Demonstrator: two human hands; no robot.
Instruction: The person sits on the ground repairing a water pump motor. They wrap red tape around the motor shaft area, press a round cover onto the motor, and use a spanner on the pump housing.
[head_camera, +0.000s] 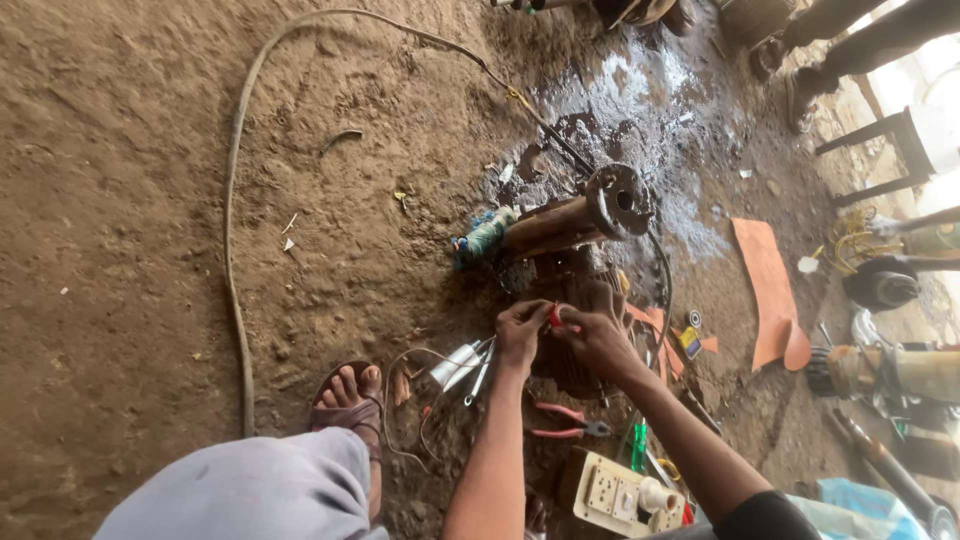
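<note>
Fingers of the left hand and right hand pinch a small red piece together, directly above the rusty motor on the dirt floor. Red pliers lie near the forearms.

Packed dirt floor carries a hose, red-handled pliers and a rusty pump.

I see a long hose looping over the dirt floor. Wet dark patch up top. Red-handled pliers lie on the ground near a cream socket board, green screwdriver just beside it. Orange sheet lies at right, yellow wire coil beyond it. Sandalled foot at lower left.
</note>
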